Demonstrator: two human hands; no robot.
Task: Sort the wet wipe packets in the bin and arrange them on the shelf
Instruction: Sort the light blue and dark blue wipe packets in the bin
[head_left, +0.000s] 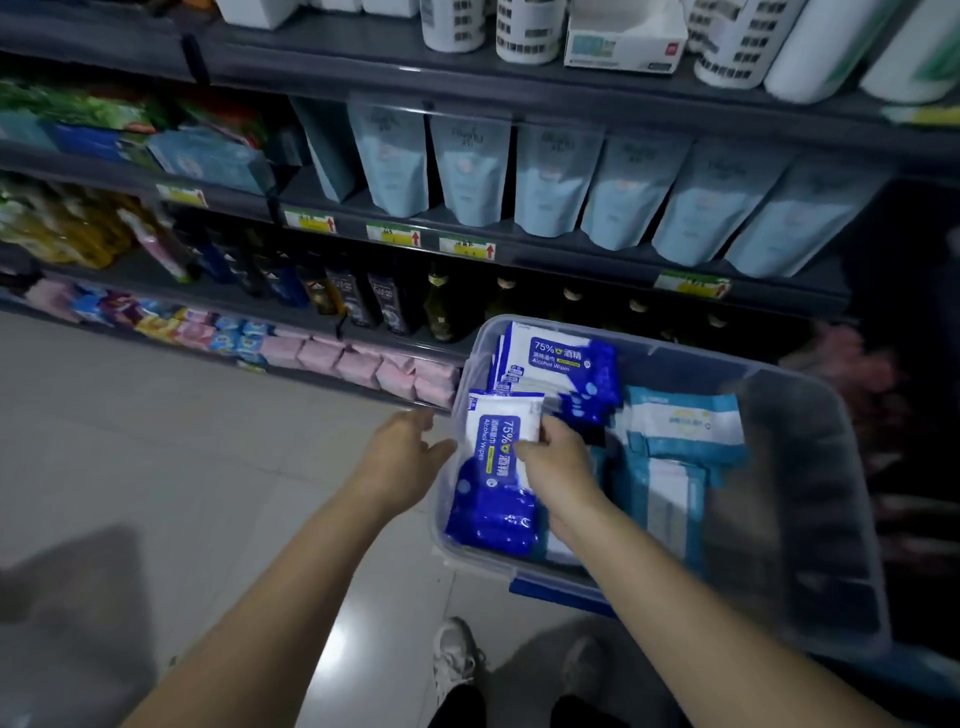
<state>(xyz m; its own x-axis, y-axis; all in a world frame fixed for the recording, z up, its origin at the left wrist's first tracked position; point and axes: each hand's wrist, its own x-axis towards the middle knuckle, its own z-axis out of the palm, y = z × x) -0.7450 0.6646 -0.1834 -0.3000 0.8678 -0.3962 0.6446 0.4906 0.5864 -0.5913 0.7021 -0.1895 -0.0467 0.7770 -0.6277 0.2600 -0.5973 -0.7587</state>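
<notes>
Sorting looks barely begun: the right hand (558, 462) pinches a blue alcohol wipe packet (493, 467) inside the clear bin (810, 467), the left hand (402, 449) hovers open beside its rim, and no packet shows on the shelf (519, 244).

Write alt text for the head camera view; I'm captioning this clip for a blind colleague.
A person's right hand grips a blue-and-white alcohol wipes packet inside a clear plastic bin, while the left hand hovers open at the bin's near-left edge. More blue packets and teal-and-white packets fill the bin, which stands before dim store shelves of pale blue pouches and bottles.
</notes>
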